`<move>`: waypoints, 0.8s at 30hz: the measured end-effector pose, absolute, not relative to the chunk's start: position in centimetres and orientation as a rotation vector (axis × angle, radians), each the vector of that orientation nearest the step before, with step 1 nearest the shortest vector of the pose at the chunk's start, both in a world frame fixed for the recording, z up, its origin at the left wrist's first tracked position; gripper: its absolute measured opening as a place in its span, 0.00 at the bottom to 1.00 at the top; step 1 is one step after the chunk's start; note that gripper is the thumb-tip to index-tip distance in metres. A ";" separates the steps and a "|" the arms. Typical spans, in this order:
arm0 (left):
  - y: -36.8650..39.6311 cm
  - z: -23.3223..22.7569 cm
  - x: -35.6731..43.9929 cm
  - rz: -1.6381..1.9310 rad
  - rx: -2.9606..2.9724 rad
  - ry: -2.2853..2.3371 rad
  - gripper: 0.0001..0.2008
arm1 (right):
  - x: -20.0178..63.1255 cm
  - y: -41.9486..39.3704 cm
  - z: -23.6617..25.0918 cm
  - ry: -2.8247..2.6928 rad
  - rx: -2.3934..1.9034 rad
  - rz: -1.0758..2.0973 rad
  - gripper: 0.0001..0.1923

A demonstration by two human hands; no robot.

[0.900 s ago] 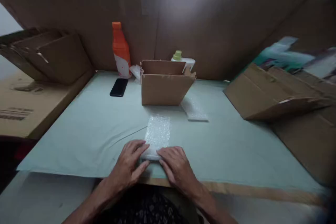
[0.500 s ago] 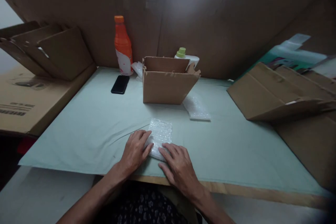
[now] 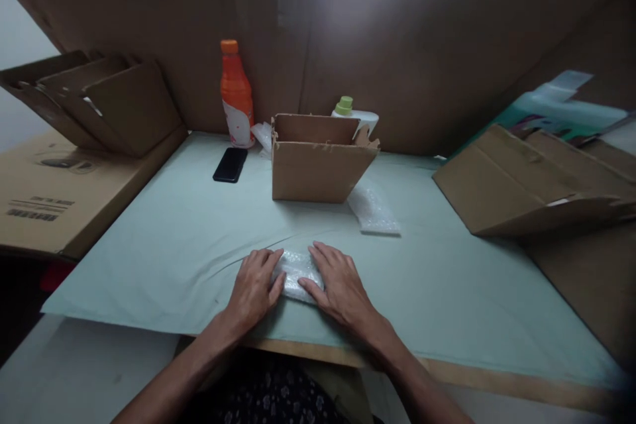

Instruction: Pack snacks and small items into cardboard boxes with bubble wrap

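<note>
A small bundle of bubble wrap [image 3: 297,271] lies on the pale green table cover [image 3: 173,245] near the front edge. My left hand [image 3: 256,285] presses on its left end with the fingers curled over it. My right hand [image 3: 338,281] lies flat over its right end and top. Whatever is inside the wrap is hidden. An open cardboard box [image 3: 318,159] stands behind the bundle, toward the back of the table.
A second bubble wrap piece [image 3: 373,212] lies right of the box. A black phone [image 3: 230,164], an orange bottle [image 3: 236,96] and a green-capped bottle [image 3: 352,112] sit at the back. Flat cardboard boxes are stacked at left [image 3: 106,103] and right [image 3: 521,185]. A cardboard wall rises behind.
The flat length of bubble wrap beyond my hands has been rolled up into a compact bundle. Both hands have moved forward over it, away from the table's front edge.
</note>
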State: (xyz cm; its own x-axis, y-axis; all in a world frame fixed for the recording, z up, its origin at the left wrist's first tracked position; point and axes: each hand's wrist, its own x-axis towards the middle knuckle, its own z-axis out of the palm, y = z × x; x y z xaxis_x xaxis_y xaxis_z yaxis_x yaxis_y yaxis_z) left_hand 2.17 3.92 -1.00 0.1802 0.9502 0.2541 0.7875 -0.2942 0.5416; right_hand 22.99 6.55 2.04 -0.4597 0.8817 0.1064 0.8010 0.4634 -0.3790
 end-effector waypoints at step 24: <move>16.5 10.4 1.4 1.429 2.463 1.559 0.29 | 29.4 6.8 4.0 -1.824 -1.415 1.085 0.17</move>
